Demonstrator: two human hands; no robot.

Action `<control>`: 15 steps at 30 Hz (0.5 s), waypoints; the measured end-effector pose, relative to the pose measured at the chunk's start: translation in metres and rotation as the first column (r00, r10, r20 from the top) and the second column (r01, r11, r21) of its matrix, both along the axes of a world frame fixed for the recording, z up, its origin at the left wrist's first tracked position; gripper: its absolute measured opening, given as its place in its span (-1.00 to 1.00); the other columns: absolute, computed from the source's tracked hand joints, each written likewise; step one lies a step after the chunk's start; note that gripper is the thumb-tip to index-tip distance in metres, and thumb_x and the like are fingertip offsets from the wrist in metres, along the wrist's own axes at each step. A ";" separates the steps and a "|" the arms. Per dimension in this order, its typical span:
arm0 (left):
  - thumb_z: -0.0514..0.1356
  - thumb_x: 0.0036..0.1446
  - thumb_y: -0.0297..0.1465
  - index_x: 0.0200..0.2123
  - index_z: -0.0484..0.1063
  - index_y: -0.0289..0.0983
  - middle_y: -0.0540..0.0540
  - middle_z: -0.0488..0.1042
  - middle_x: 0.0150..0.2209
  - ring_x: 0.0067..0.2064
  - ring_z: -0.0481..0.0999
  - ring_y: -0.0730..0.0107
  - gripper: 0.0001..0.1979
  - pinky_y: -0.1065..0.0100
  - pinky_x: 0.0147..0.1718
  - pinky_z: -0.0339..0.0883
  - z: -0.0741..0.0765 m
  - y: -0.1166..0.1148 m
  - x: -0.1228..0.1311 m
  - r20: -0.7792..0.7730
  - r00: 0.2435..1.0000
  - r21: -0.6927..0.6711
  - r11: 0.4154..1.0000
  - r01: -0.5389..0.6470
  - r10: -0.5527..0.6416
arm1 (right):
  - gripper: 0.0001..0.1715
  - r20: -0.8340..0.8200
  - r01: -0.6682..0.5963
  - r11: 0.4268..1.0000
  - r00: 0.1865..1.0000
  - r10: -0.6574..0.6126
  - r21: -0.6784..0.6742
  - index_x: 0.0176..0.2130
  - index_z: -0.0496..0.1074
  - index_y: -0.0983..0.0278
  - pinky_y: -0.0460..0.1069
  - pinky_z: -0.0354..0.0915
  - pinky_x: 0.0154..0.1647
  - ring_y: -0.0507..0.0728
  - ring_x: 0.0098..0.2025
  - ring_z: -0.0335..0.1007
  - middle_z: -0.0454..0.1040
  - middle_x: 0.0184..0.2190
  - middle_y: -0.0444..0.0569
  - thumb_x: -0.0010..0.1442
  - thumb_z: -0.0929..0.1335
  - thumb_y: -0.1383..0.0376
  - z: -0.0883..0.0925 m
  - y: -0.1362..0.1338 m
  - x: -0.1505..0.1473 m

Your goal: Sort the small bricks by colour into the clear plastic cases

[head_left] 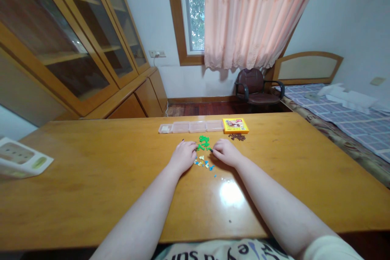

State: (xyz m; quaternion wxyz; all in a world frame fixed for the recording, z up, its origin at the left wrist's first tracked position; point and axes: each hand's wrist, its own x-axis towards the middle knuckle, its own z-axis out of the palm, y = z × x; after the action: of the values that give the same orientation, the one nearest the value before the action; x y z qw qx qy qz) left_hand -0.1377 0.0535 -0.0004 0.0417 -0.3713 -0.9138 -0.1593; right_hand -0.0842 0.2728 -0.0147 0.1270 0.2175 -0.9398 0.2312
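The left hand (pixel 184 157) lies loosely curled on the glossy yellow-brown wooden table (pixel 106 178), its inner fingertips hidden beside the small bright-green pieces (pixel 204 139) heaped between both hands; whether it grips any, I cannot tell. The right hand (pixel 228 152) is half closed, thumb and forefinger near together at a dark speck — too small to identify, so its hold is unclear. Small blue and cream pieces (pixel 211 168) lie nearer the body, partly covered by the left hand. A white slotted object (pixel 22 158) is cut off at the left edge.
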 end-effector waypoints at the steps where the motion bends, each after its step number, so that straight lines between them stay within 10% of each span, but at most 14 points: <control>1: 0.02 0.10 -0.50 -0.15 0.50 -0.21 -0.13 0.51 -0.09 -0.03 0.43 0.22 -0.68 0.02 0.16 0.09 0.001 -0.001 -0.001 0.000 1.000 0.003 1.000 -0.006 0.006 | -0.63 -0.001 -0.017 1.000 1.000 0.017 0.015 -0.52 0.46 0.28 -0.02 0.11 -0.24 0.06 -0.39 0.27 0.46 -0.51 -0.04 0.25 0.25 0.24 0.001 -0.002 0.001; 15: 0.04 0.09 -0.49 -0.14 0.50 -0.16 -0.10 0.50 -0.07 0.00 0.38 0.23 -0.67 -0.05 0.20 -0.06 0.000 -0.003 -0.003 0.009 0.999 -0.011 0.999 0.036 -0.036 | -0.75 0.043 0.019 1.000 0.999 -0.020 0.009 -0.23 0.55 0.21 0.03 0.17 -0.05 0.12 -0.14 0.41 0.56 -0.21 0.00 0.23 0.28 0.25 0.003 -0.007 0.002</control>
State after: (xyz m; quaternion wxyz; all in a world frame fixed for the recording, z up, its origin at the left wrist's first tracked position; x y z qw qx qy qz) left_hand -0.1406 0.0507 -0.0002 0.0326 -0.3872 -0.9080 -0.1563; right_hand -0.0827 0.2656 -0.0121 0.1081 0.2038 -0.9454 0.2304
